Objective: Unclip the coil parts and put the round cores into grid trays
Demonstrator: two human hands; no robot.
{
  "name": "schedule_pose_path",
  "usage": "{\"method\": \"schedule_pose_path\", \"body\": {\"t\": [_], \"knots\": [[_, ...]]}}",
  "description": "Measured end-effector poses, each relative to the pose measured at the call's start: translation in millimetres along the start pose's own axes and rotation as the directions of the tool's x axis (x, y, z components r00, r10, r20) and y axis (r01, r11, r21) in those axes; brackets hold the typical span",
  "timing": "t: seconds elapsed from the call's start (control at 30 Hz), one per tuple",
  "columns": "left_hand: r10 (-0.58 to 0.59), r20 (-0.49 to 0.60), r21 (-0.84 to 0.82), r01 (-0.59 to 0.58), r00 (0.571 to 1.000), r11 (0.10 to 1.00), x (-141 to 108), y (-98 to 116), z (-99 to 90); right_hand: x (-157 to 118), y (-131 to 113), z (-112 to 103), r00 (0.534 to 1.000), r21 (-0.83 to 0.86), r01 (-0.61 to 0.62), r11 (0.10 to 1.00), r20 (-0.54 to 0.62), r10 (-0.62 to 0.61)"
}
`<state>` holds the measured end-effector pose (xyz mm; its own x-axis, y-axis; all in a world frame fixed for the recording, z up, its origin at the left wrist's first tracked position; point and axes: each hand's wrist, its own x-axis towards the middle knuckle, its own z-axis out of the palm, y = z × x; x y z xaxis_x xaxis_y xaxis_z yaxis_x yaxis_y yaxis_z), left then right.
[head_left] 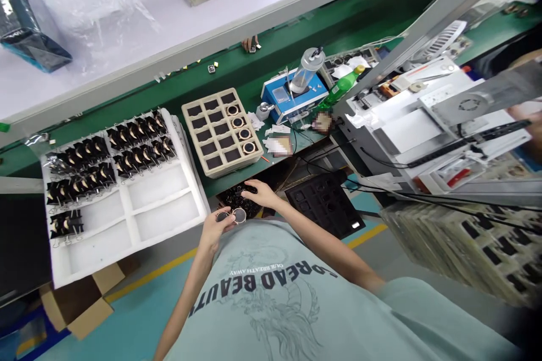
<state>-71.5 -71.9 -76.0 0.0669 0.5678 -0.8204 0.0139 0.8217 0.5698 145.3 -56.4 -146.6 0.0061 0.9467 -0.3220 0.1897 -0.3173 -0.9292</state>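
In my left hand (215,229), low in front of my shirt, are two round gold-rimmed pieces with dark faces, like watch cases; the nearer-right one (239,215) sticks out past my fingertips. My right hand (261,194) reaches over a heap of small black binder clips (232,197) just under the bench edge. Its thumb and forefinger look apart at the heap, with no piece visibly held. Behind it, a beige compartment tray (220,171) has several similar gold-rimmed rounds in its right column.
At left, a white foam tray (158,185) carries rows of black-clipped round parts (144,158). Further right are a blue device (277,96), a green bottle (341,89), a black tray (345,220) below the bench and a white machine (406,130). An open carton (80,304) lies beneath.
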Motion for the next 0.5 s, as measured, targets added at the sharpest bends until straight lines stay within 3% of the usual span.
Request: {"method": "schedule_pose_path", "body": {"t": [0.07, 0.17, 0.23, 0.3, 0.4, 0.5], "knots": [[-0.026, 0.037, -0.100, 0.029, 0.999, 0.995, 6, 2, 15.2, -12, 15, -5, 1.000, 0.134, -0.015, 0.991, 0.011, 0.014], [-0.132, 0.170, -0.206, 0.166, 0.977, 0.964, 22, 8, 52.0, -38, 26, -18, 0.991, 0.413, -0.023, 0.910, 0.126, -0.032], [-0.208, 0.260, -0.194, 0.262, 0.943, 0.945, 34, 10, 79.8, -52, 29, -28, 0.997, 0.498, -0.001, 0.867, 0.064, -0.036], [-0.255, 0.310, -0.144, 0.310, 0.916, 0.940, 47, 12, 107.3, -59, 31, -38, 0.997, 0.514, 0.021, 0.857, -0.079, 0.023], [-0.282, 0.308, -0.091, 0.324, 0.909, 0.942, 70, 12, 147.0, -55, 35, -62, 0.946, 0.405, 0.011, 0.914, -0.301, 0.122], [-0.320, 0.262, -0.072, 0.349, 0.911, 0.934, 96, 10, 185.1, -45, 38, -97, 0.856, 0.016, -0.199, 0.980, -0.484, 0.182]]}}
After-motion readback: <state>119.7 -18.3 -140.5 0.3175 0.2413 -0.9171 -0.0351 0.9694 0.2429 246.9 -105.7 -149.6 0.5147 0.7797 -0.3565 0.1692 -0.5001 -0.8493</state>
